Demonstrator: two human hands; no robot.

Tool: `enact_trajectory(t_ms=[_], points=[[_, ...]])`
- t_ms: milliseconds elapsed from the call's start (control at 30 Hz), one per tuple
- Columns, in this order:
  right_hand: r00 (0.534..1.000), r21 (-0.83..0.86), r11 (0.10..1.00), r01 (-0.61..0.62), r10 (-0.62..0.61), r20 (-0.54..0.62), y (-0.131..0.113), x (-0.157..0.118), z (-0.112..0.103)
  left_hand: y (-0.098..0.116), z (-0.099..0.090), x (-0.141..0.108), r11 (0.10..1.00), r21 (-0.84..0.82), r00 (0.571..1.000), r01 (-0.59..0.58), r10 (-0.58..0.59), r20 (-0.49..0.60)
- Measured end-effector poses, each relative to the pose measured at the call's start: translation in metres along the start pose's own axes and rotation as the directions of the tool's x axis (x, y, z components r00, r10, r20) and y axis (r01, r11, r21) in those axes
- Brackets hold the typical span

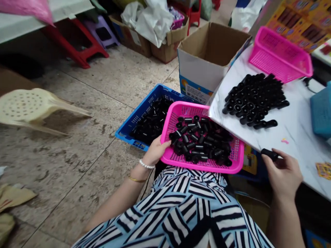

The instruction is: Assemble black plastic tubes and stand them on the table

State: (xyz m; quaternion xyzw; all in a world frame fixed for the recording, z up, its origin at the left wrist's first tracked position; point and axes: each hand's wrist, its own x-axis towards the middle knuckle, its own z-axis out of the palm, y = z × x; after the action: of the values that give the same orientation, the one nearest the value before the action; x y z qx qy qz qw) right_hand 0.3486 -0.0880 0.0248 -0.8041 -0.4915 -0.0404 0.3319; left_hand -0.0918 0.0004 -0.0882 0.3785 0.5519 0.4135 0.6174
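My left hand [156, 151] grips the left rim of a pink plastic basket [201, 168], thumb over the edge. Inside lie many short black plastic tubes [199, 146], jumbled together; the basket rests about at my lap. Over the table's near edge, my right hand [284, 170] pinches a single black tube [269, 154] between thumb and fingers. A pile of longer black tubes [254, 100] lies on the white marble-patterned table [292, 120], stacked with many ends facing me.
Behind the held basket, a blue crate [129, 136] with black parts sits low. An open cardboard box [199, 69] stands by the table corner. Another pink basket [281, 58] and a teal bin [322, 112] are on the table. A cream stool [28, 105] is at left.
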Motion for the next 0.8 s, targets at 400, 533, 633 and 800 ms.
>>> enact_trajectory(t_ms=[400, 533, 633, 800], points=[[0.99, -0.076, 0.988, -0.134, 0.136, 0.025, 0.027, 0.1, 0.059, 0.001, -0.032, -0.003, 0.937, -0.212, 0.961, 0.276, -0.269, 0.062], [0.992, -0.054, 0.992, -0.117, 0.119, 0.039, 0.022, 0.118, 0.072, 0.0, -0.043, -0.004, 0.958, -0.119, 0.965, 0.26, -0.259, 0.026], [0.993, -0.036, 0.993, -0.115, 0.116, 0.034, 0.02, 0.135, 0.082, -0.002, -0.044, -0.002, 0.965, -0.066, 0.966, 0.256, -0.258, -0.03], [0.993, -0.001, 0.994, -0.112, 0.112, 0.031, 0.018, 0.173, 0.096, -0.008, -0.036, 0.006, 0.964, -0.022, 0.963, 0.264, -0.265, -0.058]])
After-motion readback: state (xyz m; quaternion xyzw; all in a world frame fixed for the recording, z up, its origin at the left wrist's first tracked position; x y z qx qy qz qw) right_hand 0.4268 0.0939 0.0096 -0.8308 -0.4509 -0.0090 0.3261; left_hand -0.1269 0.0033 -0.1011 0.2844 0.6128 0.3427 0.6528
